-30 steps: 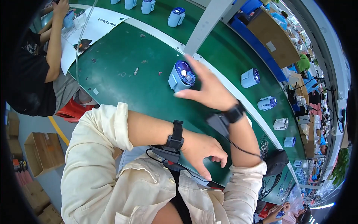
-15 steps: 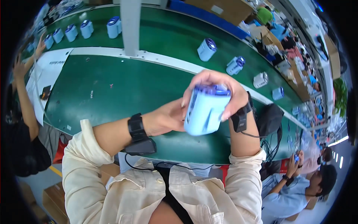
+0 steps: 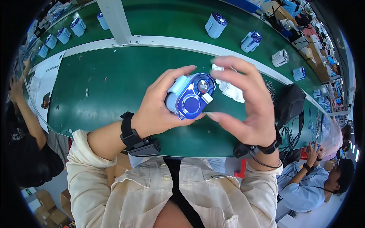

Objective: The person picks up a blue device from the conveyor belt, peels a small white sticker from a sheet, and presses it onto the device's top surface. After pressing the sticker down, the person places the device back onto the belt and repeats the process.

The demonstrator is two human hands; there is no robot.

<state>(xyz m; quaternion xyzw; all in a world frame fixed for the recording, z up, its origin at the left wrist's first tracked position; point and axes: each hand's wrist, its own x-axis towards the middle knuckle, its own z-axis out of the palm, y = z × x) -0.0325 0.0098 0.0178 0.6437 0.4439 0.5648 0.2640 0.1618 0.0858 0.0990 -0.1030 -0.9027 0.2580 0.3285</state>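
- Your left hand (image 3: 153, 103) now grasps the light-blue device (image 3: 190, 102) at frame centre, its glossy top turned toward the camera.
- Your right hand (image 3: 254, 108), earlier wrapped around it, spreads open just rightward; thumb contact unclear.
- Your left thumb lies below the device.

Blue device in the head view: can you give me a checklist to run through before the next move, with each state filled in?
1. Blue device held: ok, in the left hand.
2. Glossy top turned up to the camera: ok.
3. Small white piece on that top: ok, visible; whether it is fixed: cannot tell.
4. Right hand open: ok, fingers spread beside the device; whether the thumb touches it: cannot tell.
5. Bench under the right hand free of loose items: not ok, a crumpled white sheet lies there.
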